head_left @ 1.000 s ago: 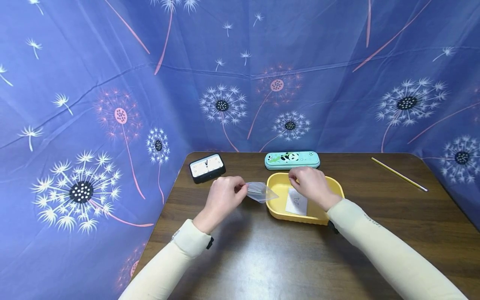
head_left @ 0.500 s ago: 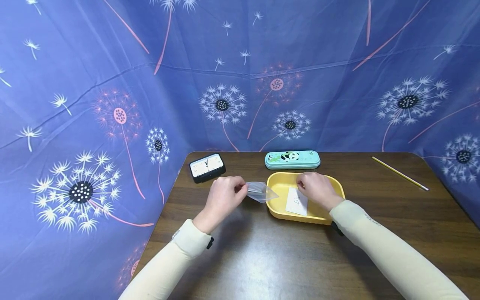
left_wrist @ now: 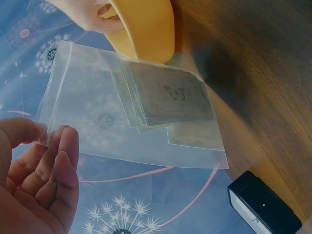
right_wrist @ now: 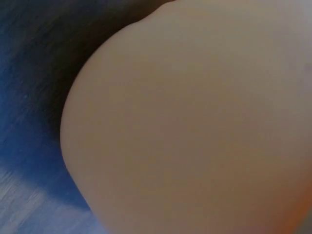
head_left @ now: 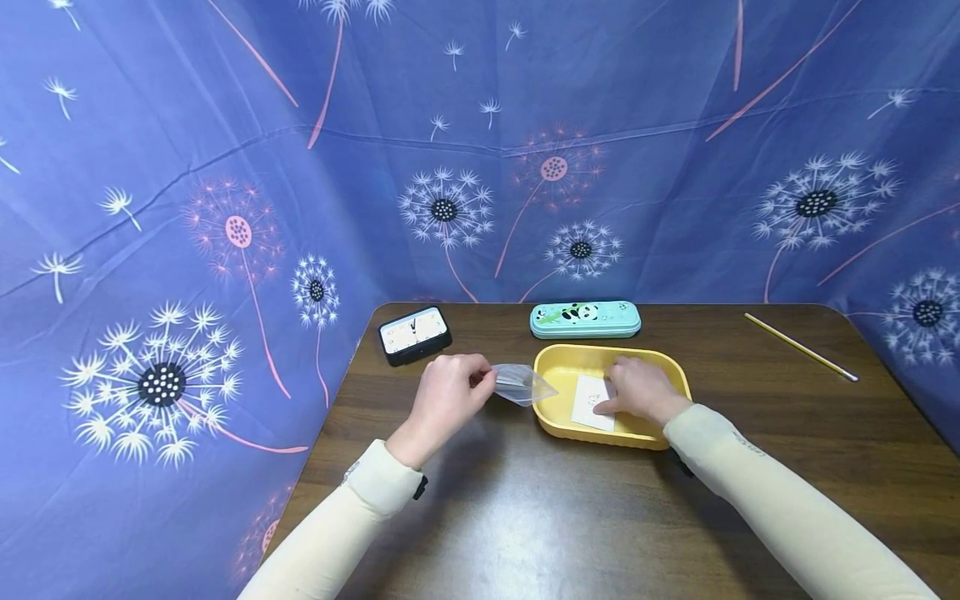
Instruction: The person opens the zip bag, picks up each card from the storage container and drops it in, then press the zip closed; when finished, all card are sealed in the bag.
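My left hand (head_left: 480, 379) pinches the corner of a clear plastic bag (head_left: 525, 385) and holds it above the table, just left of a yellow tray (head_left: 592, 350). In the left wrist view the bag (left_wrist: 131, 112) holds several cards (left_wrist: 170, 95), the top one printed with a butterfly, and my fingers (left_wrist: 53, 161) grip its edge. My right hand (head_left: 609, 398) lies inside the tray, its fingers resting on a white card (head_left: 585, 402) on the tray's floor. The right wrist view shows only close, blurred skin.
A black clock (head_left: 414, 333) sits at the back left of the brown wooden table (head_left: 525, 517). A teal panda pencil case (head_left: 585, 319) lies behind the tray. At the back right lies a yellow pencil (head_left: 798, 347). Blue dandelion cloth walls surround the table.
My right hand came from the tray's far rim towards me and down onto the white card. The left hand and the bag stayed where they were.
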`<state>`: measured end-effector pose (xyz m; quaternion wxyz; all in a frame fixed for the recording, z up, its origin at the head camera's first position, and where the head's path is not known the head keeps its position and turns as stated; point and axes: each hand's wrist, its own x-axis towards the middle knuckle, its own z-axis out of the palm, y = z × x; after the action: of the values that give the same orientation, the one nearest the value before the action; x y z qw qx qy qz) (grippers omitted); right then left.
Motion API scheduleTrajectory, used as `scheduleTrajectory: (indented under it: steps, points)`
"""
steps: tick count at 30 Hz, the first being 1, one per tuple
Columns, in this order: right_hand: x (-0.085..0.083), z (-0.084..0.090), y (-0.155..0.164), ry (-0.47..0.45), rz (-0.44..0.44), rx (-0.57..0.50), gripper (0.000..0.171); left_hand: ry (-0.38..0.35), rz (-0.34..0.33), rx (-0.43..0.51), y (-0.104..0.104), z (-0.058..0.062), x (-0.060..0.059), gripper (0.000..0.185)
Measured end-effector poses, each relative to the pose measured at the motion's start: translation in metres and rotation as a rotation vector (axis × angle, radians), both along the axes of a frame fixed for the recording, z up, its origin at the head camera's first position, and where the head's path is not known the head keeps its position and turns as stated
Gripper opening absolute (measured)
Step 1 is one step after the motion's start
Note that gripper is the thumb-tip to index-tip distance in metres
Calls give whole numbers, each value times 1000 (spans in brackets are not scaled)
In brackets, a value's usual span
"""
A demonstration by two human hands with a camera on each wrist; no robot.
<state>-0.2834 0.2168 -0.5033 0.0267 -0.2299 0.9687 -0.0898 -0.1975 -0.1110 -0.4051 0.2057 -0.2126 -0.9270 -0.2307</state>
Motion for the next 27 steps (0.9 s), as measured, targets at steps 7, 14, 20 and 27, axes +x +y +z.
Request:
scheduleTrajectory:
  steps: [7, 14, 20, 27]
  points:
    - [2, 1, 0, -35, -11, -6, 58, 0, 0, -3, -1, 0, 0, 13]
    - [2, -2, 1, -31, -22, -17, 58, -2, -2, -12, -1, 0, 1, 13]
    - [2, -1, 2, 40, -15, -61, 48, -6, 3, -7, -1, 0, 1, 13]
    - [4, 8, 5, 148, -4, -132, 30, -7, 3, -1, -1, 0, 1, 12]
